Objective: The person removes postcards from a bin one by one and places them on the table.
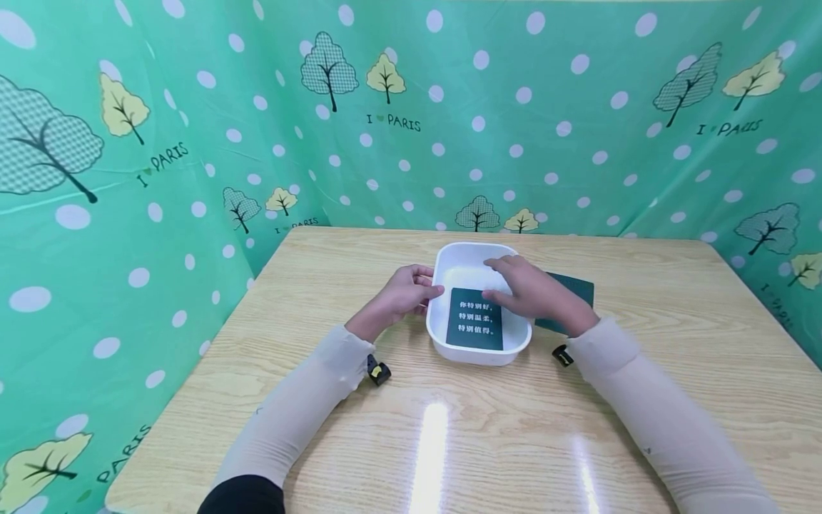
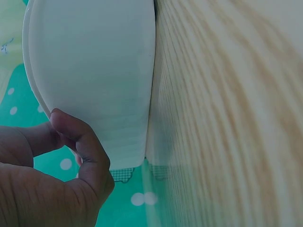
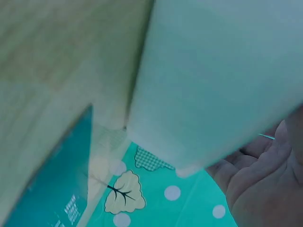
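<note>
Tub (image 1: 481, 355) (white, rounded corners) sits base-down on the wood table (image 1: 514, 428); taking it as the reference for everything below. Left hand (image 1: 411, 291) is at the tub's left side, narrow pinch on the rim: thumb over the edge, fingers against the outer wall; left wrist view agrees. Right hand (image 1: 523, 285) is over the tub's right side, palm down, grip fairly wide: thumb and fingers apart, pointing in over the tub, nothing visible between them. Thumb tip is right by the top right corner of the inner card (image 1: 475, 321); can't tell whether it touches. Right wrist view doesn't settle it, as the tub wall covers the fingertips there. Inner card is inside the tub, toward the near end: dark green, three lines of white Chinese characters, face up, readable from the near side. Outer card (image 1: 578, 287), also dark green, is on the table just right of the tub, partly covered by the right hand and wrist; right wrist view shows pale marks on it. Sleeves (image 1: 308, 400) are light, coming in from the near left and near right of the tub. Small black units (image 1: 377, 370) show at both wrists, either side of the tub's near end. Behind the tub: green cloth (image 1: 546, 143), pale dots, printed trees, "PARIS" lettering.
</note>
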{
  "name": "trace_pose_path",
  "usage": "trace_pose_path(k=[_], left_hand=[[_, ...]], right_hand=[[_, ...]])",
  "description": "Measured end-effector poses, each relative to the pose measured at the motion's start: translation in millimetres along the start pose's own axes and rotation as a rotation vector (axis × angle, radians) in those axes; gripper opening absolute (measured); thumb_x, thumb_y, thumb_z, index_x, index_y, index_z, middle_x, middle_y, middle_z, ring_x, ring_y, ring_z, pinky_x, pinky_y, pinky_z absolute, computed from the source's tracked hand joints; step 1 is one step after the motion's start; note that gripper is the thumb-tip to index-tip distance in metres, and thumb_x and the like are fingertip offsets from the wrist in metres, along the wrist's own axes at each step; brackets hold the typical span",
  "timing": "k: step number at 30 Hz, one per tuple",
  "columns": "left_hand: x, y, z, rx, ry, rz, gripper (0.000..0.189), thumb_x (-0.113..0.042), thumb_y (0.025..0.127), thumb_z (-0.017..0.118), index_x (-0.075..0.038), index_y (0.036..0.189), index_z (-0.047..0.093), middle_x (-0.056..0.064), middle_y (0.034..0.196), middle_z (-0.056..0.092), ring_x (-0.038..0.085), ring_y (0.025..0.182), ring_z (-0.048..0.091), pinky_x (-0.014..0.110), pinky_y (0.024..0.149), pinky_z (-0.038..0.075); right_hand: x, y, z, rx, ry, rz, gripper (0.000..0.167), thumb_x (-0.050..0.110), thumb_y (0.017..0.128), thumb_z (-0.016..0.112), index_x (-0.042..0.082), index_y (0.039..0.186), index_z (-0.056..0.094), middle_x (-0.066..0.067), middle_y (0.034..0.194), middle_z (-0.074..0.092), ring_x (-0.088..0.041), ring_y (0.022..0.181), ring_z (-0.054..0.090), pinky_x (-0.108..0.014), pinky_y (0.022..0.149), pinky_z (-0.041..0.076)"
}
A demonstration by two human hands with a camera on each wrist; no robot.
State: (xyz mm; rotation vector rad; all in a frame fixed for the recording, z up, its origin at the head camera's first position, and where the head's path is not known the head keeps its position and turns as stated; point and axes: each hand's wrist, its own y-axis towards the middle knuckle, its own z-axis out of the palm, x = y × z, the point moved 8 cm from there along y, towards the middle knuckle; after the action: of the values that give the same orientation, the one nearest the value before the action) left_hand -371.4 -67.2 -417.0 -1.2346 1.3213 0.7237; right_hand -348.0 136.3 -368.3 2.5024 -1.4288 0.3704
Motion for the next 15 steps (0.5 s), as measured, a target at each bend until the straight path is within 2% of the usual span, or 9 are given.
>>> trace_pose_path(k=[3,8,11,15], left_hand=[[0.5,0.0,0.2,0.001,0.001,-0.005,0.041,-0.010,0.096,0.073,-0.007,0.132,0.054,0.011,0.108,0.062,0.022,0.080,0.063,0.033,0.067,0.057],[-0.5,-0.3,-0.2,0.001,0.004,-0.009,0.042,-0.011,0.096,0.073,-0.007,0.133,0.054,0.011,0.108,0.061,0.021,0.080,0.063,0.033,0.067,0.057],[-0.4,-0.6,-0.9,0.000,0.007,-0.013,0.042,-0.011,0.096,0.073,-0.007,0.133,0.054,0.011,0.108,0.061,0.022,0.080,0.063,0.034,0.068,0.057],[-0.2,-0.5,-1.4,0.003,0.007,-0.013,0.042,-0.011,0.097,0.072,-0.007,0.134,0.053,0.011,0.108,0.061,0.022,0.081,0.063,0.033,0.068,0.057]], right_hand=[[0,0.9,7,0.036,-0.005,0.019,0.069,0.039,0.098,0.070,0.003,0.151,0.046,-0.026,0.147,0.050,-0.042,0.131,0.052,-0.059,0.105,0.046],[-1,0.7,13,0.087,0.008,0.048,0.083,0.056,0.093,0.070,0.005,0.153,0.045,-0.028,0.151,0.045,-0.045,0.136,0.048,-0.062,0.106,0.044],[1,0.6,16,0.122,0.011,0.042,0.094,0.065,0.087,0.071,0.004,0.153,0.044,-0.028,0.151,0.045,-0.045,0.136,0.048,-0.062,0.107,0.043],[2,1.2,21,0.142,-0.005,0.020,0.097,0.066,0.085,0.073,0.002,0.151,0.047,-0.027,0.148,0.050,-0.042,0.135,0.049,-0.060,0.109,0.043]])
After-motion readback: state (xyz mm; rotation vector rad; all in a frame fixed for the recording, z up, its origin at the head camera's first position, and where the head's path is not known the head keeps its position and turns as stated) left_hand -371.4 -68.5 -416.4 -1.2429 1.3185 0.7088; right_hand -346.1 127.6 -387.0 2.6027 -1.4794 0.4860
